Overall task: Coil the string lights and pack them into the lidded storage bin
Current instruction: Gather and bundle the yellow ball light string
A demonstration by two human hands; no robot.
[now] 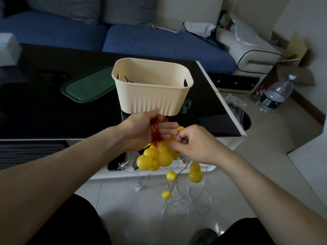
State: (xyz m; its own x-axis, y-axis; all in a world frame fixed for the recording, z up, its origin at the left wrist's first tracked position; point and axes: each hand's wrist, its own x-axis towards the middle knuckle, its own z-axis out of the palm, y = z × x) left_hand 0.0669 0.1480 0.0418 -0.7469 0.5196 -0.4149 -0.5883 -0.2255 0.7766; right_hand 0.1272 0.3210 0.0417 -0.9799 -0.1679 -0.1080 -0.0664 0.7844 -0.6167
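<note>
A blue sofa (159, 41) fills the upper frame behind a black desk (44, 112). At centre stands an open cream storage bin (152, 96), its green lid (88, 85) lying at its left. Below, the left hand (141, 129) holds red coiled string lights (156, 131) with yellow gourd bulbs (155, 159) hanging; the right hand (192, 144) pinches the strand. Loose wire (191, 200) trails on the tiled floor (265, 165).

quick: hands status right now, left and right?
Left hand: holding the coiled red cord, yellow bulbs hanging below.
Right hand: fingers curled, pinching the string by the bulbs.
</note>
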